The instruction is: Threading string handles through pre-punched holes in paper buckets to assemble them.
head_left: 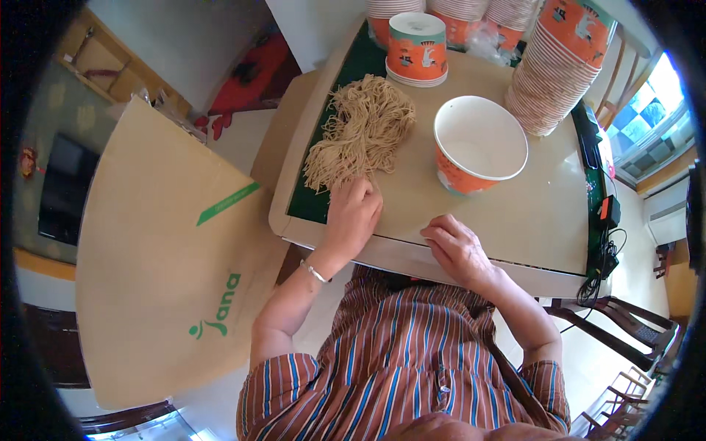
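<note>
Noodles (362,128): pile runs 1 to 7 o'clock, at 12 from left hand.
Left hand (351,217): nearer, fingers curled, pinching noodle ends.
Right hand (454,248): loosely curled on table, holding nothing.

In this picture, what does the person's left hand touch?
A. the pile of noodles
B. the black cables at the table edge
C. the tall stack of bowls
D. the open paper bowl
A: the left hand rests with its fingers on the near end of the pile of noodles, while the open paper bowl stands apart to the right, untouched.
</note>
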The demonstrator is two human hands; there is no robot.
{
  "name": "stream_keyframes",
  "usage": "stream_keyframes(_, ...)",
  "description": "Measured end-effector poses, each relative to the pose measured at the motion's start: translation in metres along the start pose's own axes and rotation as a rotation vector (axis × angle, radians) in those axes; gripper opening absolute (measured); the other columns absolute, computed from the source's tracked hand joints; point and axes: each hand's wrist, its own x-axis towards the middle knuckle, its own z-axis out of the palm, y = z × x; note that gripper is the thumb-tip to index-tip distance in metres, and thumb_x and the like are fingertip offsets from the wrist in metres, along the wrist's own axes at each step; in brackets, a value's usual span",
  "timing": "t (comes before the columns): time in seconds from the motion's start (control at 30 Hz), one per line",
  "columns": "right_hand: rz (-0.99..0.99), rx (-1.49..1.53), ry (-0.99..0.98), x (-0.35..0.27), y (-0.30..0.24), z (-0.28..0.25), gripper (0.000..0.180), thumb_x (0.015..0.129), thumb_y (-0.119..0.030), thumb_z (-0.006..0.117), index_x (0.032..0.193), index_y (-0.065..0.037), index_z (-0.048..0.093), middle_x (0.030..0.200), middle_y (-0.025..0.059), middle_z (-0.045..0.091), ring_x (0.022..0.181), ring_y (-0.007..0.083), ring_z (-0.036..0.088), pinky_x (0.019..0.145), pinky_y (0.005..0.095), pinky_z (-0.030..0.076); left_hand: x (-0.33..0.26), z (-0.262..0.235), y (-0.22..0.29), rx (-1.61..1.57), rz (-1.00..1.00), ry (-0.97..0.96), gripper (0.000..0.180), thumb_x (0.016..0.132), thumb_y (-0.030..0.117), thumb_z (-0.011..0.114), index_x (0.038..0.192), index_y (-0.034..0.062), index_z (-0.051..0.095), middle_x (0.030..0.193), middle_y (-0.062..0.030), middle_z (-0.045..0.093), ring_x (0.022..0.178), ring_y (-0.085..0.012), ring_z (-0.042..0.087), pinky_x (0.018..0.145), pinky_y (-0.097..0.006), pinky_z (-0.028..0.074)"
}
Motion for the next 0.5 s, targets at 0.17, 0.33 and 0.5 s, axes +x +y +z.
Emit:
stream_keyframes(0.17,0.036,0.073,0.013,0.009,-0.012,0.009,0.027,0.087,0.004,0.063,0.113,-0.001,0.064,0.110,0.0161,0.061,0.096,0.0366,0.064,0.082,0.0435,0.055,-0.027,0.003,0.026,-0.015,0.009,0.000,0.014,0.081,0.006,0.073,0.093,0.0058,0.065,0.097,-0.0091,0.062,0.093,-0.0310,0.063,0.083,-0.044,0.049)
stream_keyframes(0.33,0.070,0.257,-0.045,0.018,-0.017,0.018,0.051,0.085,0.008,0.056,0.135,-0.005,0.052,0.119,0.0182,0.063,0.108,0.0389,0.065,0.089,0.0447,0.055,-0.034,0.001,0.047,-0.220,0.044,-0.079,0.013,0.088,0.010,0.069,0.099,0.0042,0.064,0.092,-0.0131,0.068,0.087,-0.0339,0.067,0.080,-0.044,0.054)
stream_keyframes(0.5,0.171,0.373,0.006,0.007,-0.015,0.012,0.041,0.088,0.006,0.059,0.129,-0.001,0.058,0.109,0.0181,0.066,0.099,0.0345,0.069,0.084,0.0409,0.057,-0.020,-0.009,0.053,-0.441,-0.016,-0.136,0.012,0.089,0.008,0.069,0.099,0.0052,0.063,0.088,-0.0132,0.067,0.082,-0.0343,0.067,0.074,-0.043,0.054)
